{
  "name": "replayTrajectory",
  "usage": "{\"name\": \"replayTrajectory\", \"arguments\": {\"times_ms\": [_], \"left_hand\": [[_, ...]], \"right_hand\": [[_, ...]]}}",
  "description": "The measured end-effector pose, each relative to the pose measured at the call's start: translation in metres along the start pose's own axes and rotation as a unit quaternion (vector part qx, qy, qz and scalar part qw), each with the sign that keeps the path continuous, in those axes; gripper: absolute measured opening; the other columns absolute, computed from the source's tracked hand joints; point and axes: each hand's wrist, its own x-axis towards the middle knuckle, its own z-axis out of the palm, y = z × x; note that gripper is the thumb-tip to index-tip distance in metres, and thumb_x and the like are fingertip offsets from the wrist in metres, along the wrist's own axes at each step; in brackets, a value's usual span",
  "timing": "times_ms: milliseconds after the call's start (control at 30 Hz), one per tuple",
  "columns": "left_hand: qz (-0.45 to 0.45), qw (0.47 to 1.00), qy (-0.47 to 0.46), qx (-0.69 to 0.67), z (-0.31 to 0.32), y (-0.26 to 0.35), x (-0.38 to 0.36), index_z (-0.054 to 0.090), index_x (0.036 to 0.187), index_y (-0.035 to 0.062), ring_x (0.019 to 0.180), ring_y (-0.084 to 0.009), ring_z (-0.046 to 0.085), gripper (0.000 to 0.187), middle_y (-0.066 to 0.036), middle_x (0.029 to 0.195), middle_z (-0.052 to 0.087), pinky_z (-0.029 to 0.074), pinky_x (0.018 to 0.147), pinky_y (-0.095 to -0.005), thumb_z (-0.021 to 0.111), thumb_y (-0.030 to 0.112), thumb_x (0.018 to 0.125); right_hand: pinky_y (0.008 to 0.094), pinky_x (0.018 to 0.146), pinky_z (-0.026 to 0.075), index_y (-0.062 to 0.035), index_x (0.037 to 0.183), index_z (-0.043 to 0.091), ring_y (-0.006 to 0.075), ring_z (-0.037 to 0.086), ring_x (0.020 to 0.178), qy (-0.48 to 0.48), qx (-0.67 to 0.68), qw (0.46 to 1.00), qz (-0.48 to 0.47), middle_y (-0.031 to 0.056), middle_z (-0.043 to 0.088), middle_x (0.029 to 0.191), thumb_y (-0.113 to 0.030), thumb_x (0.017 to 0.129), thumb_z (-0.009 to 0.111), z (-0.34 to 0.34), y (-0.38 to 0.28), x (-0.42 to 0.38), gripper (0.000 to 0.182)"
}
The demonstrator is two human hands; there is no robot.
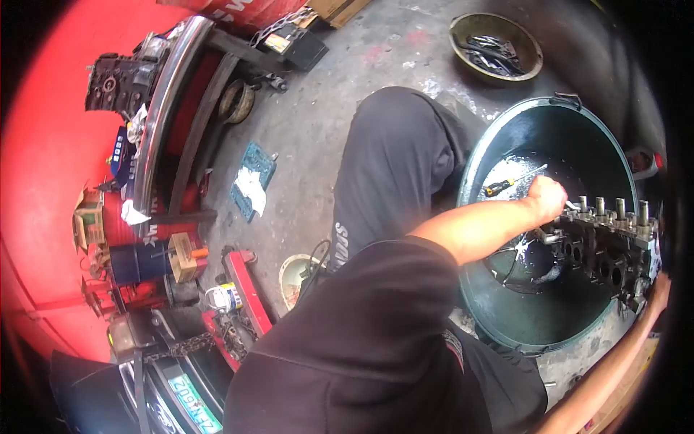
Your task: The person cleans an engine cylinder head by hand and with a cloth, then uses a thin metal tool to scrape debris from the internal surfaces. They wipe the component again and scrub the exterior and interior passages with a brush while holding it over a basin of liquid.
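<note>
A metal cylinder head (603, 249), with a row of upright cylindrical posts, is over the near-right side of a large dark green tub (473, 289). My left hand (547, 197) is closed in a fist at its left end. A small pale tip shows beside the fingers, but I cannot make out what it is. My right hand (659, 291) grips the opposite end, its fingers partly hidden. Inside the tub, a screwdriver (515, 181) with a yellow and black handle lies near shiny wet patches.
A round basin (535, 69) of dark metal parts stands beyond the tub. A teal case (253, 181) with white paper lies on the concrete floor. Leftward are a workbench (173, 94) holding an engine block (119, 83), a red floor jack (246, 286) and a pale bucket (293, 278).
</note>
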Motion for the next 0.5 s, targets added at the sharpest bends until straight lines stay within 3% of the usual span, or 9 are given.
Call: {"name": "replayTrajectory", "arguments": {"times_ms": [67, 100, 167, 233, 267, 367, 400, 433, 500], "left_hand": [[-0.048, 0.994, -0.08, 0.063, -0.007, -0.006, -0.005, 0.081, 0.092, 0.0176, 0.09, -0.0233, 0.074, 0.019, -0.006, 0.094, 0.077, 0.057, 0.071, -0.0353, 0.07, 0.026, 0.079], [-0.048, 0.996, -0.06, 0.043, 0.005, -0.021, -0.015, 0.08, 0.089, 0.0171, 0.09, -0.0241, 0.074, 0.018, -0.007, 0.091, 0.077, 0.058, 0.069, -0.0387, 0.07, 0.027, 0.079], [0.041, 0.995, -0.084, 0.018, 0.004, -0.029, -0.046, 0.079, 0.086, 0.0165, 0.086, -0.0277, 0.074, 0.017, -0.009, 0.088, 0.076, 0.058, 0.069, -0.0423, 0.069, 0.028, 0.08], [0.067, 0.995, -0.003, -0.078, 0.042, -0.023, -0.041, 0.077, 0.082, 0.0154, 0.082, -0.0315, 0.073, 0.017, -0.011, 0.084, 0.075, 0.058, 0.07, -0.0454, 0.067, 0.029, 0.081], [0.053, 0.998, 0.026, -0.024, 0.052, -0.014, -0.032, 0.077, 0.08, 0.0156, 0.081, -0.0319, 0.073, 0.017, -0.012, 0.084, 0.075, 0.058, 0.072, -0.0446, 0.067, 0.03, 0.082], [0.104, 0.994, -0.017, -0.034, 0.043, -0.024, -0.036, 0.076, 0.084, 0.019, 0.086, -0.0271, 0.073, 0.013, -0.008, 0.083, 0.074, 0.057, 0.074, -0.0413, 0.067, 0.028, 0.083], [0.117, 0.993, 0.008, -0.023, 0.04, -0.029, -0.038, 0.075, 0.085, 0.0203, 0.087, -0.0246, 0.073, 0.011, -0.005, 0.082, 0.074, 0.057, 0.074, -0.0397, 0.067, 0.027, 0.082], [0.101, 0.989, 0.083, -0.07, 0.052, -0.039, -0.034, 0.075, 0.083, 0.0201, 0.087, -0.0231, 0.072, 0.01, -0.005, 0.08, 0.073, 0.057, 0.075, -0.0411, 0.068, 0.026, 0.079], [0.137, 0.986, 0.082, 0.042, 0.065, -0.046, -0.015, 0.075, 0.082, 0.0162, 0.086, -0.0279, 0.071, 0.012, -0.007, 0.083, 0.073, 0.055, 0.078, -0.0503, 0.069, 0.024, 0.075]], "right_hand": [[0.0388, 0.099, 0.051, -0.0187, 0.132, 0.063, 0.0289, 0.064, 0.118, -0.001, -0.009, 1.0, 0.003, 0.0093, 0.062, 0.136, -0.033, 0.1, 0.052, -0.005, -0.006, 0.003, 0.036], [0.0388, 0.099, 0.051, -0.0195, 0.132, 0.063, 0.0288, 0.064, 0.118, 0.0, -0.011, 1.0, 0.008, 0.009, 0.062, 0.136, -0.033, 0.101, 0.052, -0.008, -0.009, 0.003, 0.036], [0.0387, 0.099, 0.051, -0.0211, 0.133, 0.063, 0.0287, 0.064, 0.119, -0.001, -0.009, 1.0, 0.018, 0.0084, 0.061, 0.137, -0.034, 0.101, 0.051, -0.009, -0.014, 0.004, 0.036], [0.0386, 0.099, 0.051, -0.0227, 0.133, 0.062, 0.0286, 0.064, 0.119, 0.003, -0.012, 1.0, 0.022, 0.0079, 0.06, 0.138, -0.034, 0.102, 0.049, -0.013, -0.019, 0.003, 0.036], [0.0386, 0.099, 0.051, -0.0234, 0.134, 0.062, 0.0285, 0.063, 0.119, 0.001, -0.014, 1.0, 0.023, 0.0076, 0.06, 0.139, -0.034, 0.102, 0.049, -0.016, -0.02, 0.001, 0.036], [0.0385, 0.099, 0.051, -0.0258, 0.135, 0.061, 0.0284, 0.063, 0.12, 0.002, -0.023, 0.999, 0.026, 0.0067, 0.059, 0.141, -0.035, 0.103, 0.047, -0.025, -0.029, 0.004, 0.036], [0.0384, 0.099, 0.051, -0.0266, 0.135, 0.061, 0.0283, 0.063, 0.12, 0.001, -0.025, 0.999, 0.027, 0.0065, 0.058, 0.141, -0.035, 0.104, 0.046, -0.026, -0.034, 0.004, 0.036], [0.0384, 0.1, 0.051, -0.0274, 0.136, 0.061, 0.0283, 0.063, 0.12, 0.003, -0.028, 0.999, 0.027, 0.0062, 0.058, 0.142, -0.035, 0.104, 0.046, -0.028, -0.037, 0.005, 0.036], [0.0383, 0.1, 0.051, -0.029, 0.136, 0.061, 0.0282, 0.063, 0.121, 0.0, -0.04, 0.999, 0.02, 0.0056, 0.057, 0.143, -0.036, 0.105, 0.045, -0.035, -0.056, 0.004, 0.036]]}}
